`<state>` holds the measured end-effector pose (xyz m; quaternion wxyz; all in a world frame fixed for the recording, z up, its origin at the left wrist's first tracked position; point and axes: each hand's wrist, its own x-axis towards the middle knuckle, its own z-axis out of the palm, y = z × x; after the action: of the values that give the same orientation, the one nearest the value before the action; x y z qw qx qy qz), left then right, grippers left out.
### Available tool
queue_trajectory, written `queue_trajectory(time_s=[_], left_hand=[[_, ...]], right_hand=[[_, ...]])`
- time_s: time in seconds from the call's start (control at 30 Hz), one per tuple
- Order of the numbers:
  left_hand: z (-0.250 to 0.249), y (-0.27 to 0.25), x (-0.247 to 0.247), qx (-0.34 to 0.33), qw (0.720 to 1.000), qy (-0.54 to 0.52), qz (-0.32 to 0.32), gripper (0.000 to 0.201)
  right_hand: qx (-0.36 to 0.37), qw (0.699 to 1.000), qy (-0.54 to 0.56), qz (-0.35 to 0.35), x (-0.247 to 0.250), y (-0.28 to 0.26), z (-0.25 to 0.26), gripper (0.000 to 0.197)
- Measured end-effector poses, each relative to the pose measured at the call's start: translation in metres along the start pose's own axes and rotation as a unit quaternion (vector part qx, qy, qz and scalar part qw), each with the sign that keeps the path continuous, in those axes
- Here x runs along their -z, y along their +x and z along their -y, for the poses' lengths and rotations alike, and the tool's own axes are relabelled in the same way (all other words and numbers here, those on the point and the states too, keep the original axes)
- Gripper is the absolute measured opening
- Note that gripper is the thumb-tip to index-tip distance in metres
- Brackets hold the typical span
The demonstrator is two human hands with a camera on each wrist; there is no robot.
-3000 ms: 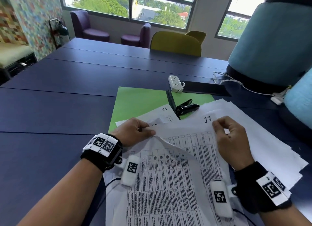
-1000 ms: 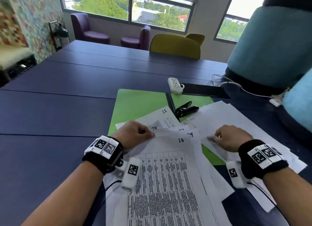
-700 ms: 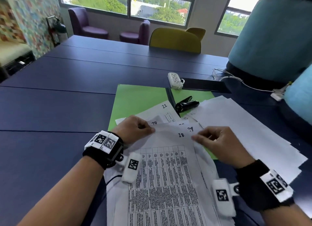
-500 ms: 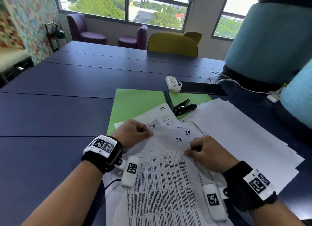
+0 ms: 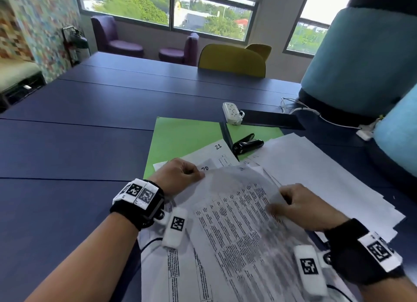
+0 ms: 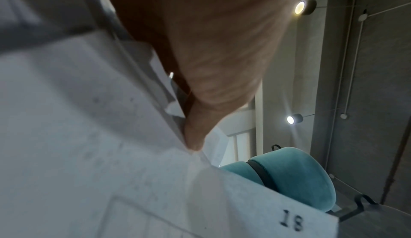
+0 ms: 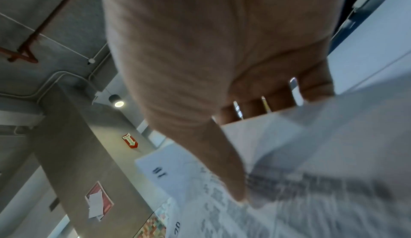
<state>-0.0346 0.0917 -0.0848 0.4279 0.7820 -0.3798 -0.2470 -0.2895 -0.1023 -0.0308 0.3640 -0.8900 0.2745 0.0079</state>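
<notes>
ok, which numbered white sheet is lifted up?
The white printed paper sheet numbered 18, bowed up between left hand and right hand; sheet 20 and sheet 21 lie flat.

The blue table point(image 5: 90, 132) bears a green folder point(image 5: 180, 139), paper sheets point(image 5: 316, 166) and a power strip point(image 5: 232, 115).

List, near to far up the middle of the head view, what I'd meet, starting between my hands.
White sheet printed with tables → black stapler → white power strip → yellow upholstered chair.
</notes>
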Motion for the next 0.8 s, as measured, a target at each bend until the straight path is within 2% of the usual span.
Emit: queue_trajectory(time_s=[0.03,0.07,0.13,0.2,0.23,0.27,0.33,0.43,0.53,0.6,0.67,0.73,0.8], left_hand=[[-0.001,0.000,0.001,-0.001,1.000,0.002,-0.001,0.034],[-0.002,-0.001,0.001,-0.002,1.000,0.005,-0.001,0.034],[-0.003,-0.004,0.001,-0.006,1.000,0.008,0.001,0.034],[-0.005,-0.007,0.001,-0.007,1.000,0.008,0.000,0.035],[-0.006,-0.007,0.001,-0.008,1.000,0.011,-0.001,0.036],[-0.006,-0.007,0.002,-0.009,1.000,0.014,-0.001,0.036],[-0.007,-0.005,0.002,-0.009,1.000,0.017,0.001,0.036],[-0.005,-0.004,0.002,-0.009,1.000,0.013,0.007,0.036],[-0.002,-0.002,0.002,-0.013,1.000,0.008,0.007,0.032],[-0.001,-0.002,0.002,-0.013,1.000,0.004,0.008,0.031],[-0.002,-0.002,0.002,-0.014,1.000,0.004,0.005,0.031],[-0.002,-0.003,0.001,-0.013,1.000,0.003,0.005,0.030],[-0.003,-0.003,0.001,-0.015,1.000,0.003,0.003,0.029]], right_hand=[[-0.009,1.000,-0.019,0.016,0.004,-0.001,-0.002,0.029],[-0.013,0.999,-0.038,-0.014,0.012,-0.001,-0.003,0.029],[-0.016,0.981,-0.066,-0.179,0.039,-0.001,0.000,0.026],[0.010,0.936,-0.066,-0.345,0.075,-0.004,0.010,0.017],[0.019,0.912,-0.074,-0.402,0.093,-0.006,0.015,0.014],[0.019,0.890,-0.088,-0.447,0.109,-0.008,0.021,0.017],[0.033,0.856,-0.153,-0.493,0.140,-0.008,0.029,0.030],[0.119,0.821,-0.261,-0.494,0.159,-0.008,0.046,0.035],[0.161,0.765,-0.393,-0.484,0.132,-0.011,0.069,0.027],[0.148,0.769,-0.450,-0.430,0.104,-0.007,0.073,0.020],[0.080,0.789,-0.512,-0.331,0.076,0.005,0.064,0.012],[0.004,0.796,-0.563,-0.221,0.050,0.017,0.050,0.015],[-0.017,0.805,-0.574,-0.147,0.030,0.026,0.034,0.019]])
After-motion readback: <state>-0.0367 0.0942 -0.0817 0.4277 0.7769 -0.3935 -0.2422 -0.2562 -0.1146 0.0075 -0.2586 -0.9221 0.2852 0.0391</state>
